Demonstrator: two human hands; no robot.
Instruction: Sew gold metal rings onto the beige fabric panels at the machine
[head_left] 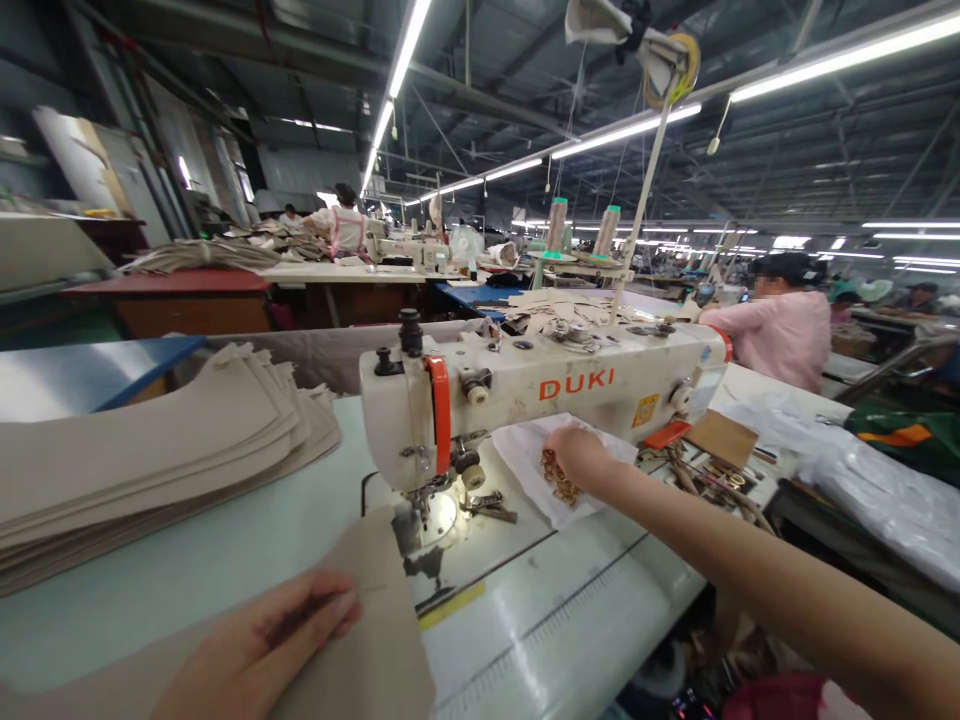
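Observation:
My left hand [274, 635] is over a beige fabric panel [382, 640] at the front left of the sewing table. Its thumb and fingertips are pressed together; whatever is between them is too small to make out. A short thin line, perhaps a slit or thread, shows on the panel beside the fingertips. My right hand [577, 455] reaches down to a pile of gold-coloured metal rings [559, 482] on a white sheet [525, 450]. Its fingertips are hidden behind the hand and the rings. The white sewing machine [510, 385] stands behind both hands, its needle area [435, 510] lit.
Stacked beige panels [150, 430] lie left of the machine. Loose tools and straps [697, 475] and clear plastic [877, 490] are at the right. A thread stand pole [645, 200] rises behind. Co-workers sit farther off, one in a pink top [784, 335].

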